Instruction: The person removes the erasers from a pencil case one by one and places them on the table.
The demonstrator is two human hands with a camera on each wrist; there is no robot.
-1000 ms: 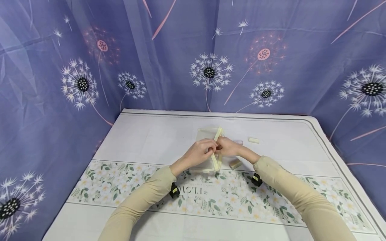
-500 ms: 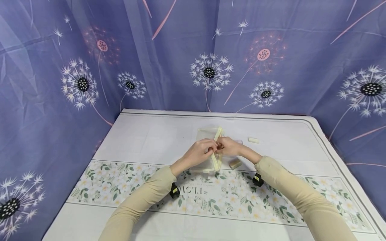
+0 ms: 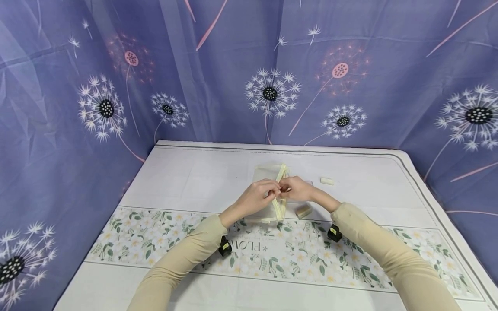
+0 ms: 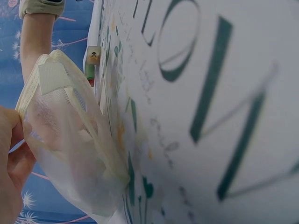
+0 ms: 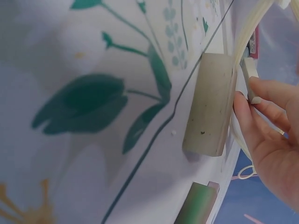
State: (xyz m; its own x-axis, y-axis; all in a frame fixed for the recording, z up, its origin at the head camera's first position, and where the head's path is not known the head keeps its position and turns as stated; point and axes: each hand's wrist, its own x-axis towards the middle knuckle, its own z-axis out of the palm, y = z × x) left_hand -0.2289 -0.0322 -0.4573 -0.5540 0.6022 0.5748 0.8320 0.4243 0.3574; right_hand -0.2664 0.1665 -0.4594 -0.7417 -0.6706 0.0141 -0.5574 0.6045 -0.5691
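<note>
A see-through mesh pouch (image 3: 264,211) with pale yellow zip edges stands on its side at the table's middle, its opening towards the right. My left hand (image 3: 256,196) pinches the near zip edge between thumb and fingers, as the left wrist view shows on the mesh pouch (image 4: 70,140). At the parted opening, my right hand (image 3: 296,190) has bent fingers and thumb together. In the right wrist view these fingers (image 5: 275,93) pinch a small whitish bar (image 5: 250,74), partly hidden by them and the zip edge.
Beside the pouch lies a beige block (image 3: 303,211). Farther right is a pale yellow block (image 3: 327,181), and a pinkish block (image 3: 309,183) shows behind the right hand. A white tablecloth (image 3: 206,172) with a floral band covers the table; a blue curtain (image 3: 233,108) surrounds it.
My right hand has drawn slightly to the right at the opening, its fingers showing a little more. The left hand and the pouch have stayed nearly still.
</note>
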